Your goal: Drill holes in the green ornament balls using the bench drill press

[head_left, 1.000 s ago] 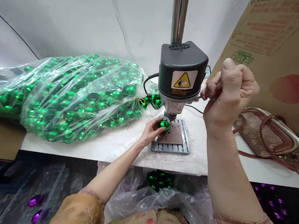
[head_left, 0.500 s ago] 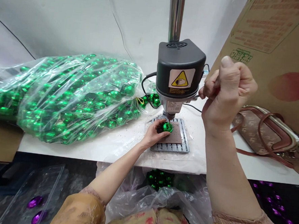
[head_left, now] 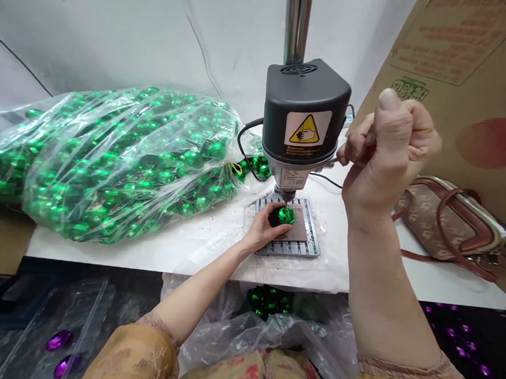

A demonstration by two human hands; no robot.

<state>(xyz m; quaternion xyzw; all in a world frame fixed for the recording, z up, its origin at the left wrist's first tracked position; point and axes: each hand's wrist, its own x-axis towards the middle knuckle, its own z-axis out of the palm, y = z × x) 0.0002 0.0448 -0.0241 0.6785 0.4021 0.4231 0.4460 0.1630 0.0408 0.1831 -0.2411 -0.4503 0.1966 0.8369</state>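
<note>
Rightward since a second ago, the green faceted piece (head_left: 286,216) has moved beneath the drill chuck (head_left: 287,195), centre frame, shiny side up, long axis unclear. Left hand (head_left: 264,227) pinches it; right hand (head_left: 388,149), right of centre, closes round the lever (head_left: 333,160).

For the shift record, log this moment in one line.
left hand: holding green faceted piece under drill | right hand: closed on side lever

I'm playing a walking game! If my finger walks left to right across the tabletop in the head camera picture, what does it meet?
Clear plastic bag of green faceted balls → bench drill press → right hand → brown patterned handbag.
</note>
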